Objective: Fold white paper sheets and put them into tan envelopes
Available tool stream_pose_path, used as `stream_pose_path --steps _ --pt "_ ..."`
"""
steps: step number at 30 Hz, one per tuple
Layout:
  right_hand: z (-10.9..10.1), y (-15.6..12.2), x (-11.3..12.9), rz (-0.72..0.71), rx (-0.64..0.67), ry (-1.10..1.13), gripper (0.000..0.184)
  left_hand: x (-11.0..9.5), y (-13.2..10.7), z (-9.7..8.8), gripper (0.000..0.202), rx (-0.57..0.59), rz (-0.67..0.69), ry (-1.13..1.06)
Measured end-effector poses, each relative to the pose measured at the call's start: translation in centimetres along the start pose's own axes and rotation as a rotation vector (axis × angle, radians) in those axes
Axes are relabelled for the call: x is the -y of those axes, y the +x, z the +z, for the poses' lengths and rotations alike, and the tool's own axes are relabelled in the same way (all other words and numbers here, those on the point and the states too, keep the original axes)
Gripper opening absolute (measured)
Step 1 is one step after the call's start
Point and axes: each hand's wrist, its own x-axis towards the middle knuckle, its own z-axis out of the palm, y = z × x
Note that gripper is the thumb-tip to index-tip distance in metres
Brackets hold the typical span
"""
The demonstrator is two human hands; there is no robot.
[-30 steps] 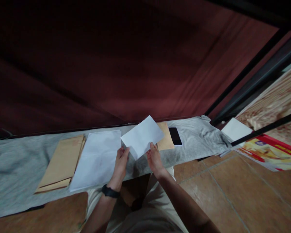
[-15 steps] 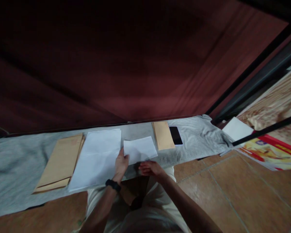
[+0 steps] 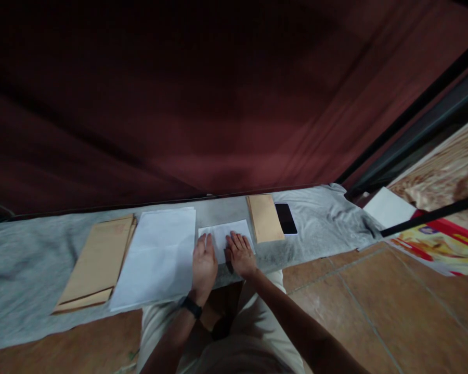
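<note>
A folded white sheet of paper (image 3: 223,232) lies on the grey cloth in front of me. My left hand (image 3: 205,265) rests over its left end, fingers stretched out and pointing away from me. Flat on the sheet's right part is my right hand (image 3: 242,255), its fingers extended. Both hands cover the near portion of the paper. Left of them is a stack of larger white sheets (image 3: 159,254). Close by on the right lies a small stack of brown envelopes (image 3: 265,218).
Large brown envelopes (image 3: 95,259) lie at the left on the grey cloth (image 3: 15,280). A phone (image 3: 285,218) sits beside the small envelopes. Behind the cloth rises a dark red panel (image 3: 226,130). A colourful printed box or sheet (image 3: 444,241) is at the right, above the tiled floor (image 3: 335,296).
My right hand has moved from beside the near edge onto the folded paper and lies flat. My left hand has released its pinch on the left edge and stretched its fingers out.
</note>
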Motion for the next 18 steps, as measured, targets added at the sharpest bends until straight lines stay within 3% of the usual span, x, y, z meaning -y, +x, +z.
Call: stream_pose_path --steps 3,8,13,18 --pt "0.0 0.2 -0.4 0.018 -0.009 0.042 0.047 -1.1 0.4 2.3 0.052 0.090 0.132 -0.036" --pt "-0.7 2.5 -0.9 0.010 -0.048 0.151 0.048 -1.0 2.0 5.4 0.060 0.210 0.149 0.011" --pt "0.0 4.5 -0.3 -0.070 0.016 0.119 0.049 -0.1 2.6 6.4 0.060 0.253 0.210 0.096" --pt "0.6 4.4 -0.3 -0.073 0.051 0.000 0.054 0.4 2.4 6.4 0.060 0.234 0.244 0.177"
